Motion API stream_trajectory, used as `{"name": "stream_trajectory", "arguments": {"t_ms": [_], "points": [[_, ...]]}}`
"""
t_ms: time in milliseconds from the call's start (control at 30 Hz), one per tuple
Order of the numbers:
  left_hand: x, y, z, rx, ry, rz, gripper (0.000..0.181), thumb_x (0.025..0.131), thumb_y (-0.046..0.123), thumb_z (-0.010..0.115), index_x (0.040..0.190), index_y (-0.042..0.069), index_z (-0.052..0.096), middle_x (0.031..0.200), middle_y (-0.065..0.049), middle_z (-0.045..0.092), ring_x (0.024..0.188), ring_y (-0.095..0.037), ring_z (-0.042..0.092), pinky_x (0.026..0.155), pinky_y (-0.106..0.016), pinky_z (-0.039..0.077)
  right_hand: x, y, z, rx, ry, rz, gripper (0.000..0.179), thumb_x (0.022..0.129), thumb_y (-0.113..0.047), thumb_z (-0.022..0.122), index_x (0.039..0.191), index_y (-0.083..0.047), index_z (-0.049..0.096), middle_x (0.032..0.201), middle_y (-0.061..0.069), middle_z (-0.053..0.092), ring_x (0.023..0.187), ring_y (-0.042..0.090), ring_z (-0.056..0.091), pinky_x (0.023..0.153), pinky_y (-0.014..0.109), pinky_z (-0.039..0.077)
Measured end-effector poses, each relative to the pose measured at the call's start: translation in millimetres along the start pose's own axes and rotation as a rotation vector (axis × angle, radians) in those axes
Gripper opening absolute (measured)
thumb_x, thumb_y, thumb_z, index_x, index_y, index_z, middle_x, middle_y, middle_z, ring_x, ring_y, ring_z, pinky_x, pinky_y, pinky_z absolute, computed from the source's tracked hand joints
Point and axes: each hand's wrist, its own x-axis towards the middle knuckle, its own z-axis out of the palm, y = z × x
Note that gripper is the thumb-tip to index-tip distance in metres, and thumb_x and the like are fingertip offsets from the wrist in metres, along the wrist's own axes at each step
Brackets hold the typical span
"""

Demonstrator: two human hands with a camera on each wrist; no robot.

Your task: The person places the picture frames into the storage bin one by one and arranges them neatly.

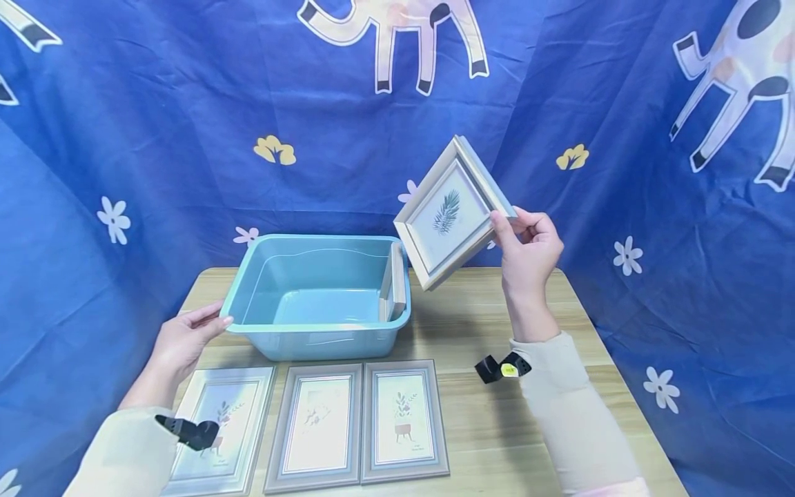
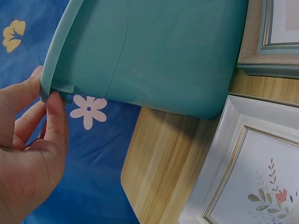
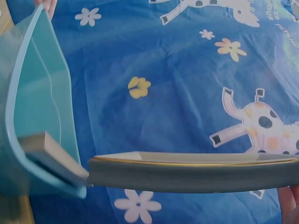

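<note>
My right hand (image 1: 530, 259) pinches a picture frame (image 1: 448, 219) by its lower right corner, thumb in front and fingers behind. The picture frame is tilted, raised above the table at the right of the blue plastic tub (image 1: 323, 343), and shows a green leaf print. In the right wrist view the same picture frame (image 3: 196, 176) appears edge-on beside the tub. The tub's left front rim is pinched by my left hand (image 1: 185, 339); the left wrist view shows thumb and fingers around the rim (image 2: 52, 60). Inside the tub, another picture frame (image 1: 397, 281) stands against the right wall.
In front of the tub lie a white picture frame (image 1: 259, 414) and two grey-brown picture frames (image 1: 313, 486) (image 1: 442, 442), faces up. Beneath everything is a wood-grain table (image 1: 584, 366). Blue patterned cloth (image 1: 348, 138) hangs at the back and both sides.
</note>
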Motion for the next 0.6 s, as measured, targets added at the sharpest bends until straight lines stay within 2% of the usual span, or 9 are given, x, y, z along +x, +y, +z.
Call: {"name": "stream_trajectory", "arguments": {"t_ms": [200,367,433,500,600], "points": [[-0.2,-0.6,0.0,-0.003,0.011,0.016,0.067,0.094,0.033,0.062,0.142,-0.007,0.037,0.136,-0.026,0.045,0.097,0.007,0.049,0.082,-0.015,0.050,-9.3,5,24,-0.013,0.034,-0.008,0.021,0.073,-0.002,0.082,0.086,0.003,0.067,0.069,0.004,0.062,0.059,0.012,0.056,0.052,0.023,0.055],[-1.2,-0.6,0.0,-0.036,0.022,0.032,0.067,0.092,0.031,0.065,0.140,-0.008,0.039,0.120,-0.002,0.056,0.091,0.011,0.050,0.077,-0.011,0.049,-19.8,9,43,0.005,0.062,0.013,0.019,0.073,0.000,0.081,0.084,0.002,0.065,0.074,0.004,0.064,0.065,0.012,0.058,0.053,0.025,0.057],[-1.3,-0.6,0.2,-0.046,0.022,0.035,0.067,0.091,0.030,0.066,0.139,-0.009,0.039,0.117,0.003,0.056,0.090,0.012,0.050,0.076,-0.010,0.049,-24.1,12,49,-0.008,0.067,0.020,0.020,0.074,0.000,0.081,0.084,0.003,0.065,0.076,0.005,0.065,0.067,0.013,0.060,0.054,0.026,0.057],[-1.2,-0.6,0.5,-0.042,0.022,0.035,0.067,0.091,0.030,0.066,0.139,-0.009,0.040,0.118,0.001,0.056,0.090,0.012,0.050,0.076,-0.010,0.049,-28.7,14,55,-0.020,0.068,0.027,0.021,0.074,-0.001,0.081,0.085,0.004,0.064,0.078,0.006,0.065,0.068,0.014,0.060,0.055,0.027,0.057],[-0.9,-0.7,0.9,-0.020,0.023,0.024,0.067,0.092,0.031,0.065,0.140,-0.007,0.040,0.124,-0.007,0.055,0.091,0.010,0.050,0.077,-0.011,0.050,-36.1,19,62,-0.047,0.068,0.034,0.022,0.074,-0.002,0.081,0.086,0.006,0.063,0.079,0.006,0.066,0.069,0.014,0.061,0.056,0.027,0.057]]}}
